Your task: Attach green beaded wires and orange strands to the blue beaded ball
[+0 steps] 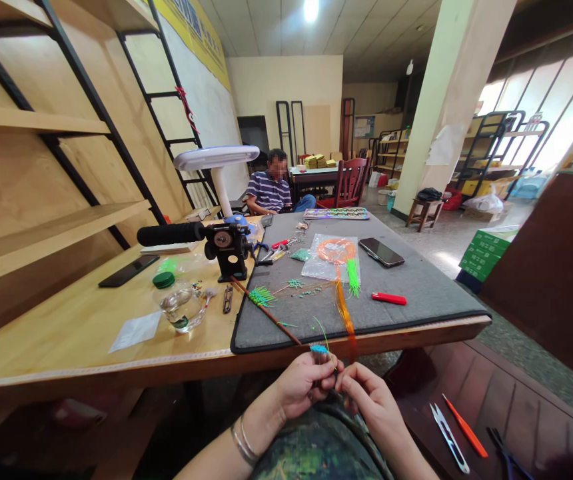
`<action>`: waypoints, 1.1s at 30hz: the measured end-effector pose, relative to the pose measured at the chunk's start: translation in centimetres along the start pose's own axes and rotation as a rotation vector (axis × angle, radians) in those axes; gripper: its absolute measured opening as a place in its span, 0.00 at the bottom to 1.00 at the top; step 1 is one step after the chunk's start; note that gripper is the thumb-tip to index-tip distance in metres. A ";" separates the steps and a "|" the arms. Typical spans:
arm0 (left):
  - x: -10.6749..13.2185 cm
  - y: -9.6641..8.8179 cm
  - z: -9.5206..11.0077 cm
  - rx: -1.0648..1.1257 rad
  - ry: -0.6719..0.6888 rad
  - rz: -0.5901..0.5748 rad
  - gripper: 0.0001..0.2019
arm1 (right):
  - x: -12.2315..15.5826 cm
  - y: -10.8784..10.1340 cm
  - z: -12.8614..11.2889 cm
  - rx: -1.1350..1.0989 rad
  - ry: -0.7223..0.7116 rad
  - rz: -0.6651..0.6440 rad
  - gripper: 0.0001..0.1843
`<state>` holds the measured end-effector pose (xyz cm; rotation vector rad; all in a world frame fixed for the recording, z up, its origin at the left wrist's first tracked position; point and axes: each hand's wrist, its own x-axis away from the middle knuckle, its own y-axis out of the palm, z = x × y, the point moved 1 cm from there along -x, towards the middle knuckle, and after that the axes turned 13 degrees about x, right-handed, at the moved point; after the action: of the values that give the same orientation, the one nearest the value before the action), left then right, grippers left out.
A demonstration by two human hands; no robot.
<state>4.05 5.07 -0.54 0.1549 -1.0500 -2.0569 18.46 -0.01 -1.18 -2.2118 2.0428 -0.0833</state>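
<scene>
My left hand [302, 381] is closed in front of the table edge, its fingers gripping a small bundle of blue-tipped pieces [318, 349]. A thin green thread [324, 333] sticks up beside the bundle and runs down to the fingertips. Close beside it, my right hand [369, 393] is pinched shut; what sits between its fingertips is too small to make out. Just beyond both hands, an orange bundle of fine line [345, 310] hangs over the table edge. A brown rod [272, 317] carrying green-and-turquoise strands [261, 297] reaches from a black clamp device [229, 250] toward the left hand.
On the grey mat [431, 293] are a red lighter-like stick [389, 299], a phone [381, 252] and a bag with an orange coil [336, 251]. Left stands a water glass [182, 308]. Snips [449, 437] lie at lower right. A person [270, 190] sits beyond the table.
</scene>
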 end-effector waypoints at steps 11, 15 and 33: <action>-0.1 -0.2 -0.2 -0.023 0.022 0.011 0.17 | -0.2 -0.1 0.1 0.022 0.000 -0.017 0.23; -0.1 -0.1 -0.1 -0.026 0.020 0.029 0.17 | -0.2 -0.1 0.0 0.016 -0.001 -0.009 0.22; 0.1 0.1 0.0 -0.019 0.013 0.032 0.17 | -0.2 -0.1 0.1 -0.001 0.011 -0.018 0.23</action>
<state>4.08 5.00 -0.42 0.1404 -1.0183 -2.0345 18.54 0.15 -1.21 -2.2351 2.0299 -0.0968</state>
